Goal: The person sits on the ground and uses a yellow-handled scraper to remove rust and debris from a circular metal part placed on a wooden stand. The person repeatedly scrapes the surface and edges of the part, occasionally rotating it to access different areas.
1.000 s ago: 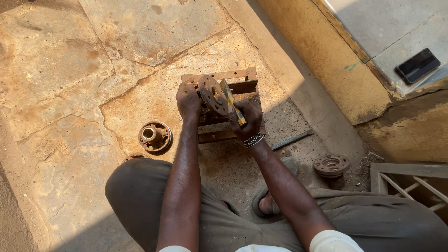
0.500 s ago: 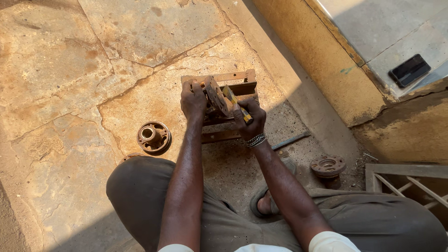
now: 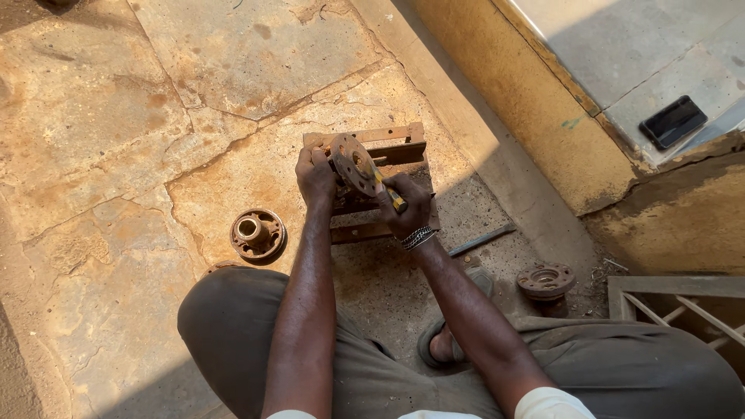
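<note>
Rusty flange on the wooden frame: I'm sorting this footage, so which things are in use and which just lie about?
In use:
left hand
right hand
rusty flange
yellow-handled tool
wooden frame

Lying about:
hub on the left
hub on the right
metal bar
black phone

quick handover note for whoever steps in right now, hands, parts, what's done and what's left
Left hand: grips the rusty round flange hub by its left side, holding it tilted on edge over the metal frame block.
Right hand: closed on a yellow-handled tool whose tip meets the hub's face.
Other parts: a second rusty hub lies flat on the stone floor to the left; a third hub lies to the right by the knee; a thin metal bar lies beside the block.
Done: hub is up on the block, tool applied.
Left: work on the held hub looks unfinished; the two hubs on the floor are untouched.
</note>
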